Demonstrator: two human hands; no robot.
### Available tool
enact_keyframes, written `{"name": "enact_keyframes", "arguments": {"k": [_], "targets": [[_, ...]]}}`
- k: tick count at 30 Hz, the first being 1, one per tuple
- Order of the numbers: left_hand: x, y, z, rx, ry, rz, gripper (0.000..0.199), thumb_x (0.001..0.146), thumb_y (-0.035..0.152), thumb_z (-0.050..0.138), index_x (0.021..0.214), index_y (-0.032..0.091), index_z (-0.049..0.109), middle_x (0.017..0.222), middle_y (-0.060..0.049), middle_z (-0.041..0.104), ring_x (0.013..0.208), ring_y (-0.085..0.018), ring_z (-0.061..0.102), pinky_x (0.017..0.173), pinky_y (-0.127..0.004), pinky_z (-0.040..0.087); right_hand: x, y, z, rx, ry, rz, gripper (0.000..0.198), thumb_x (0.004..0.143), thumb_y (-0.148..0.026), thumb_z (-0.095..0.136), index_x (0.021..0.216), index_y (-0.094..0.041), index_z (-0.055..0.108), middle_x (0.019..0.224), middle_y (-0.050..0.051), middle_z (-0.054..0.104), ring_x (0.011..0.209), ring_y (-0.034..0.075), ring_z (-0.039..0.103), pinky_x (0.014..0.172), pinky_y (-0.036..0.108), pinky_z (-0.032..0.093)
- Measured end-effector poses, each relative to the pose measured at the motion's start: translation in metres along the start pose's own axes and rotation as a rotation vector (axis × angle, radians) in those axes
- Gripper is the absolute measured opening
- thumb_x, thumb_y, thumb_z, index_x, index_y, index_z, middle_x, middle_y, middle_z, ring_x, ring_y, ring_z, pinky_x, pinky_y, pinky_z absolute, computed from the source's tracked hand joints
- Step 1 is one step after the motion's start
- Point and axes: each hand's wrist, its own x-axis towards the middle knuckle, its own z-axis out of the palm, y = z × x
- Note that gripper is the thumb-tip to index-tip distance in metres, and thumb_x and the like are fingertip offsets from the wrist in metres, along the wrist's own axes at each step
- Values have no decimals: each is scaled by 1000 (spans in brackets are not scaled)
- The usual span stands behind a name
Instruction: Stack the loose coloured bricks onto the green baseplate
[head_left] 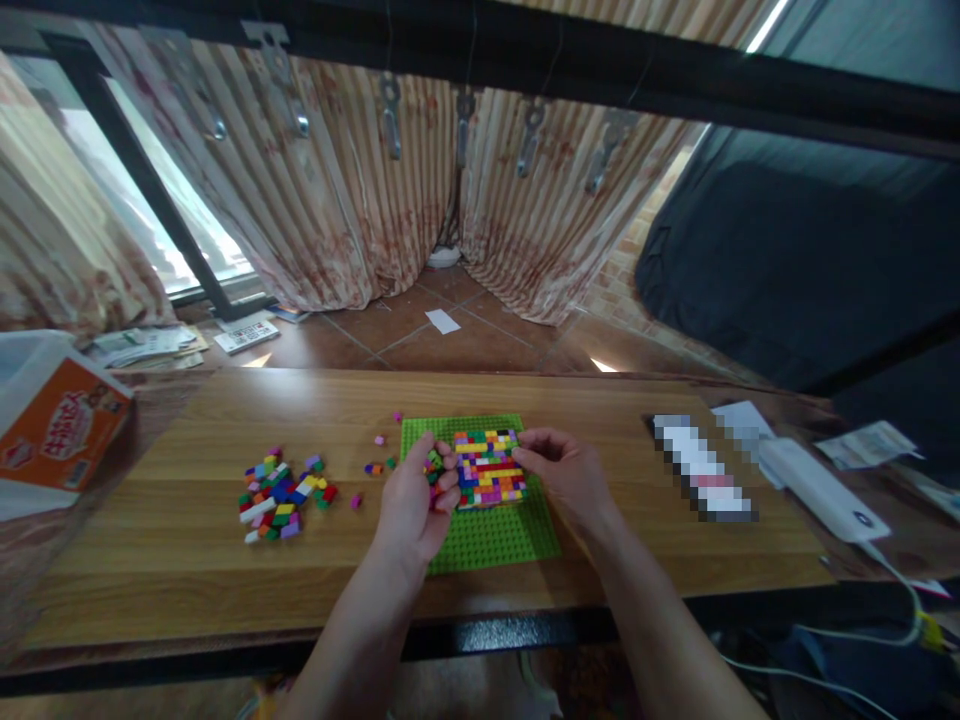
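A green studded baseplate [495,540] lies on the table in front of me. On it stands a multicoloured block built of toy bricks [491,468]. My left hand [412,500] is at the block's left side, its fingers curled around several small loose toy bricks [433,463]. At the block's upper right edge is my right hand [562,470], thumb and forefinger pinched together against the bricks. Whatever sits between those fingertips is too small to tell. Left of the baseplate is a pile of loose toy bricks [281,495] in many colours.
Stray bricks, one of them magenta [356,501], lie between pile and baseplate. A blurred-out object [701,470] rests on the wooden table [187,580] at right, near a white power strip-like device [825,490] with a cable. An orange-and-white box [64,430] stands far left.
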Motion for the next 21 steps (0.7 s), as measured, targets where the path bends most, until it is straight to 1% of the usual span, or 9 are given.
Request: {"name": "enact_keyframes", "arguments": {"k": [5, 9, 12, 17, 21], "targets": [[0, -1, -1, 1, -3, 9, 23, 93, 26, 49, 73, 14, 51, 61, 3, 44, 39, -1, 31, 32, -12, 19, 1, -3, -2, 89, -77, 71, 31, 51, -30, 87, 77, -17, 75, 69, 0, 71, 61, 10, 60, 61, 24, 50], [0, -2, -1, -3, -9, 15, 20, 91, 23, 50, 73, 14, 50, 62, 3, 44, 39, -1, 32, 33, -12, 19, 3, -3, -4, 129, -114, 120, 33, 50, -31, 89, 77, -16, 75, 71, 1, 73, 62, 12, 63, 62, 26, 52], [0, -2, -1, -4, -7, 12, 20, 92, 21, 47, 74, 14, 49, 61, 3, 44, 39, -1, 32, 32, -12, 18, 5, -3, -4, 145, -113, 158, 36, 48, -32, 90, 76, -16, 75, 72, 2, 73, 62, 13, 64, 61, 28, 54], [0, -2, 0, 5, 6, 24, 21, 94, 22, 45, 74, 14, 49, 61, 4, 44, 38, -1, 31, 32, -12, 18, 6, -2, -2, 125, -81, 174, 34, 45, -31, 91, 72, -17, 75, 70, 2, 73, 61, 13, 64, 60, 28, 53], [0, -2, -1, 17, 7, 12, 23, 94, 23, 45, 73, 14, 49, 61, 3, 44, 38, -1, 32, 33, -12, 18, 7, -1, -2, 144, -77, 194, 33, 44, -30, 92, 70, -17, 75, 68, 2, 73, 57, 12, 62, 55, 25, 51]]}}
